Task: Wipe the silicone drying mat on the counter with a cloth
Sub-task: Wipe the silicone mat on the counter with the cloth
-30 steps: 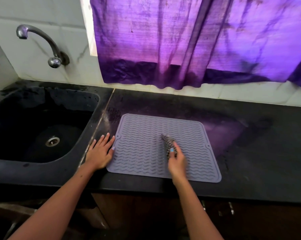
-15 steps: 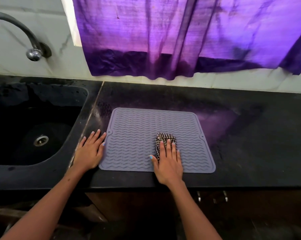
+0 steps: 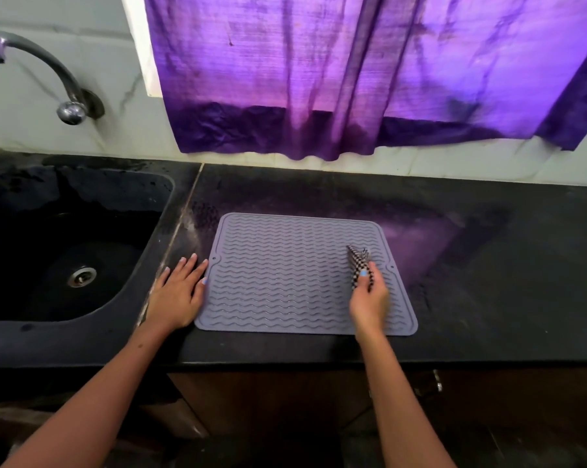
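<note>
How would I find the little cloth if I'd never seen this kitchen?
Start at the black counter under the purple curtain, right of the sink. A grey wavy-ribbed mat lies there, and near its right edge the right hand pinches the cloth. It is the only black-and-white checked thing, bunched up small.

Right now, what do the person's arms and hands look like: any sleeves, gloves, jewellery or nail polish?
Both forearms are bare, with no sleeves in view. No gloves, rings, watch or bracelets show. The left hand has pale painted nails; the right hand shows a light blue thumbnail.
</note>
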{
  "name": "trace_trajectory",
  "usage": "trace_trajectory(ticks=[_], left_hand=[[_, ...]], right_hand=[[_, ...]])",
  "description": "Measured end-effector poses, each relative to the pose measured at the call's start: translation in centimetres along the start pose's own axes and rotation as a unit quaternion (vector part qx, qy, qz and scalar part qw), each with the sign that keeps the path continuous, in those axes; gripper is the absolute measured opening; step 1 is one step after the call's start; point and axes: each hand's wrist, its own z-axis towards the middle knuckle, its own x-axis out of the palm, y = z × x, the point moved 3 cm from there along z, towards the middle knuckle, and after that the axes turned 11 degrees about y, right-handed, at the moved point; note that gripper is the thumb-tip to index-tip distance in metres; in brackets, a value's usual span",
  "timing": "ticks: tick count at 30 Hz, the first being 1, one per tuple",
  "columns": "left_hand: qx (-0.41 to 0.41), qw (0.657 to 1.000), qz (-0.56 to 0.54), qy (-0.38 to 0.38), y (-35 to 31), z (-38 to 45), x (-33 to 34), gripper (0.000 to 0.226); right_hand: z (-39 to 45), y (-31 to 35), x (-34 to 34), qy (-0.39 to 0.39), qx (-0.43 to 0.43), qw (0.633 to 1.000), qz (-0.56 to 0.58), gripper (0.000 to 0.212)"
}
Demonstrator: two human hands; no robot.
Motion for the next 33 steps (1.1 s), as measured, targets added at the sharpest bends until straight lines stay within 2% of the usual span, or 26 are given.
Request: trace_trajectory(ticks=[2, 3, 6, 8, 13, 16, 18, 20, 22, 23, 26, 28, 30, 31, 33], left_hand=[[-0.002, 1.0, 0.001, -0.003, 0.0, 0.0, 0.0, 0.081], [-0.001, 1.0, 0.001, -0.004, 0.0, 0.0, 0.0, 0.081], [0.003, 1.0, 0.002, -0.007, 0.0, 0.1, 0.1, 0.08], [0.003, 1.0, 0.003, -0.011, 0.0, 0.1, 0.1, 0.08], [0.008, 1.0, 0.004, -0.015, 0.1, 0.1, 0.2, 0.079], [0.008, 1.0, 0.003, -0.015, 0.0, 0.1, 0.2, 0.079], [0.006, 1.0, 0.002, -0.011, 0.0, 0.0, 0.1, 0.08], [0.006, 1.0, 0.001, -0.007, 0.1, 0.0, 0.0, 0.081], [0.006, 1.0, 0.0, -0.006, 0.1, 0.0, 0.0, 0.081], [0.006, 1.0, -0.001, -0.008, 0.0, 0.0, 0.0, 0.081], [0.007, 1.0, -0.002, -0.012, 0.1, 0.0, 0.0, 0.08], [0.009, 1.0, 0.001, -0.009, 0.2, 0.0, 0.0, 0.08], [0.01, 1.0, -0.001, -0.01, 0.2, 0.1, 0.0, 0.08], [0.01, 1.0, -0.001, -0.012, 0.1, 0.1, 0.1, 0.079], [0.008, 1.0, 0.001, -0.011, 0.1, 0.0, 0.1, 0.079]], right_hand=[[0.3, 0.0, -1.0, -0.007, -0.075, 0.989, -0.131, 0.046], [0.4, -0.4, -1.0, 0.014, -0.099, 0.975, -0.198, 0.048], [0.5, -3.1, -0.1, 0.109, -0.089, 0.906, -0.399, 0.054], [0.5, -4.1, 0.0, 0.114, -0.094, 0.878, -0.456, 0.056], [1.3, -4.2, -0.4, 0.133, -0.11, 0.865, -0.471, 0.055], [1.4, -4.0, -0.5, 0.137, -0.119, 0.873, -0.453, 0.053], [1.5, -3.5, -0.9, 0.138, -0.113, 0.913, -0.368, 0.049], [1.6, -2.4, -2.0, 0.117, -0.079, 0.967, -0.21, 0.043], [1.7, -1.2, -3.3, 0.06, -0.052, 0.993, -0.09, 0.039], [1.6, -0.7, -3.8, 0.024, -0.049, 0.995, -0.082, 0.04], [1.5, -0.4, -4.5, -0.029, -0.094, 0.981, -0.169, 0.043], [1.6, -1.8, -4.0, 0.012, -0.103, 0.955, -0.279, 0.047], [1.5, -3.9, -3.3, 0.073, -0.073, 0.911, -0.399, 0.053], [1.4, -4.5, -3.1, 0.083, -0.065, 0.896, -0.432, 0.056], [1.5, -4.8, -3.1, 0.091, -0.069, 0.888, -0.445, 0.06]])
